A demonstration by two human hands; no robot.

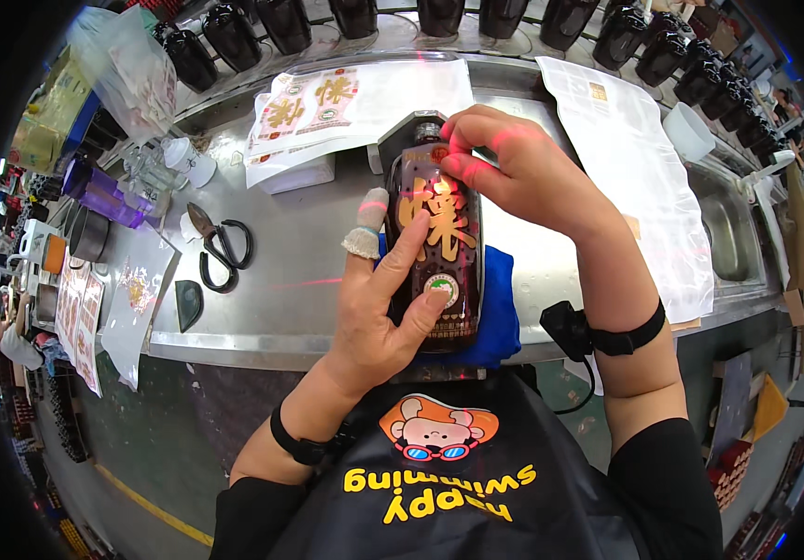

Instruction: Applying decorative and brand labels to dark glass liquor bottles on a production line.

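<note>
The left hand (374,313) is spread on the gold-lettered dark bottle (453,254), supported neck-away at the bench (290,247); the right hand (518,168) is curled nearer the neck (428,132), whether pinching anything cannot be told.

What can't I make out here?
- Head view: underside of the dark, glossy rectangular bottle, hidden by its body.
- Head view: blue cloth, partly covered by that bottle.
- Head view: bare right hand, its back hiding most of the palm.
- Head view: dark glossy bottles top centre, cut off by upper edge.
</note>
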